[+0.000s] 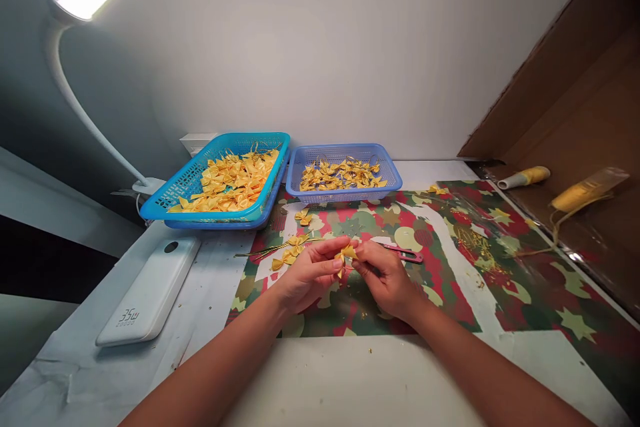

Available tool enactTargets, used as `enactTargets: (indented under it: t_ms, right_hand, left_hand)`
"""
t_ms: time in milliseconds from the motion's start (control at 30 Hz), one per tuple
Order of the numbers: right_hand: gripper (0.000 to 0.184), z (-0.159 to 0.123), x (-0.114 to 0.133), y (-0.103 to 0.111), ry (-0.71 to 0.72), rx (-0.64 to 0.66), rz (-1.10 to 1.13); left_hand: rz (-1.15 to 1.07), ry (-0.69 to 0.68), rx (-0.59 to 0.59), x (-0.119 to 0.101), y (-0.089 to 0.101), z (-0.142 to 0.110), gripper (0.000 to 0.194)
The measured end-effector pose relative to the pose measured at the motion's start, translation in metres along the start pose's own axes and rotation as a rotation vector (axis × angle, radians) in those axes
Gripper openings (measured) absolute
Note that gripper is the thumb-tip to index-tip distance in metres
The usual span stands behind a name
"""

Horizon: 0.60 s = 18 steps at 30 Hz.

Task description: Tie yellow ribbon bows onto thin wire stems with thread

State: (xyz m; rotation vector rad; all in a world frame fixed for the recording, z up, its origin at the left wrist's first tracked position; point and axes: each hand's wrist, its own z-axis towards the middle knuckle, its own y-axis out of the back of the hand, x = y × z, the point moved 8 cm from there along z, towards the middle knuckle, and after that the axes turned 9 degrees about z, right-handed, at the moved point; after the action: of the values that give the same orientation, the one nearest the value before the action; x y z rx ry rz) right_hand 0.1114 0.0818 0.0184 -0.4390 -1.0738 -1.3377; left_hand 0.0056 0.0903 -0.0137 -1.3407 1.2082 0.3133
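A small yellow ribbon bow (347,254) is pinched between the fingertips of both hands, above the patterned sheet. My left hand (313,271) has its thumb and fingers closed on the bow's left side. From the right, my right hand (385,277) grips the bow's other side with thumb and forefinger. Several loose yellow bows (291,253) lie just left of my left hand, beside thin gold wires (265,251). One more bow (303,217) rests farther back. Behind my right hand lies a pink-handled cutter or similar tool (407,254), partly hidden.
A turquoise basket (165,207) piled with yellow bows stands back left, a blue-violet basket (345,195) with more bows beside it. A white power bank (150,293) and lamp (75,93) are on the left. Gold bits (477,250) and thread spools (525,177) lie on the right.
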Motion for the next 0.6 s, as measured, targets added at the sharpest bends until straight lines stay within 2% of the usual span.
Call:
enactTargets:
  t_ms: [600]
  right_hand:
    - [0.026,0.0004,-0.0001,-0.0019,-0.056,-0.010,0.083]
  left_hand:
    - [-0.001,0.014,0.012,0.0052,0.0037,0.0014,0.034]
